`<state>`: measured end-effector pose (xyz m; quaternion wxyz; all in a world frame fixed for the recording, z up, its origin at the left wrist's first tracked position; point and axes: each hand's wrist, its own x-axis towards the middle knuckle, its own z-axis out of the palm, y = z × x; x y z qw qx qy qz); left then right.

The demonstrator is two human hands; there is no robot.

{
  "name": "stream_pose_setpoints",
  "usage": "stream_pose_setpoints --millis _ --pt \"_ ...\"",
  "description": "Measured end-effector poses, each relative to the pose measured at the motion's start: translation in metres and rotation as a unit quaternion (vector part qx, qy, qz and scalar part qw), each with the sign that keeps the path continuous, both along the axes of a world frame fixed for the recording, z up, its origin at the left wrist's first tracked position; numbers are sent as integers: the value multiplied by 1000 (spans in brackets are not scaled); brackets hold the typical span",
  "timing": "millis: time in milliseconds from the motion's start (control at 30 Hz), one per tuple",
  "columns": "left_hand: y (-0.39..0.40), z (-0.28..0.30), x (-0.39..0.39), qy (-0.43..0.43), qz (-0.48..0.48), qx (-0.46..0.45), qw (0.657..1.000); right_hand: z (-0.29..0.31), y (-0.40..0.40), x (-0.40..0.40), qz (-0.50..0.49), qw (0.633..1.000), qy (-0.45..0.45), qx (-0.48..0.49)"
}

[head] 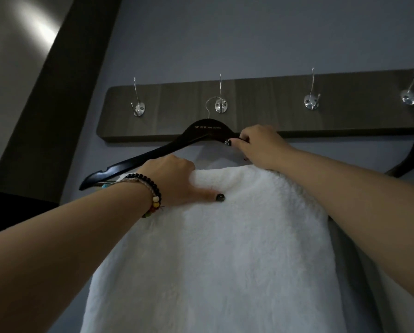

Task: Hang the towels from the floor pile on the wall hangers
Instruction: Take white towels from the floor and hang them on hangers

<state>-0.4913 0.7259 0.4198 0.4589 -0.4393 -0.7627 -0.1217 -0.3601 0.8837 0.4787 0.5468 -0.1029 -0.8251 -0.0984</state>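
A white fluffy towel [225, 248] drapes over the bar of a black wooden hanger [153, 153], which hangs by its wire hook from the second metal hook [220, 105] of a dark wall rack [261, 106]. My left hand [174, 181] grips the towel's top fold at the left, thumb on the front. My right hand [256, 145] pinches the hanger's right shoulder just above the towel's top edge. The hanger tilts down to the left. Its right arm is hidden behind my right hand and the towel.
Three more metal hooks sit on the rack, at the left [138, 108], right of centre [311, 100] and far right [410, 97]. Part of a second black hanger [407, 159] shows at the right edge. A dark door frame [57, 97] runs up the left side.
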Motion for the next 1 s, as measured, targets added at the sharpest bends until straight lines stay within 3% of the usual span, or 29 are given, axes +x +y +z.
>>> stream_pose_setpoints --millis 267,367,433,500,567,700,733,800,900,933,1000 --pt "26 -48 -27 39 -61 65 995 -36 15 4 -33 999 20 8" --pt "26 -73 -36 99 -148 161 971 -56 19 16 -49 994 88 42" --pt "22 -98 -43 93 -206 258 939 -81 21 27 -76 983 150 75" --pt "17 -126 -48 17 -246 356 901 -115 24 38 -99 968 217 82" --pt "12 -153 -48 -90 -268 421 862 -148 27 49 -77 962 259 29" --pt "5 -166 -49 -337 -355 434 756 -179 24 60 83 933 260 -233" --pt "3 -161 -54 -366 -362 428 743 -180 23 61 106 927 248 -260" --pt "-3 -149 -60 -360 -356 422 752 -177 22 64 97 935 229 -252" --pt "-14 -142 -53 -283 -353 457 766 -169 24 73 89 936 237 -243" --pt "-16 -143 -51 -273 -366 464 759 -170 27 75 95 931 248 -249" --pt "-20 -151 -47 -313 -421 462 715 -178 33 78 114 908 287 -283"
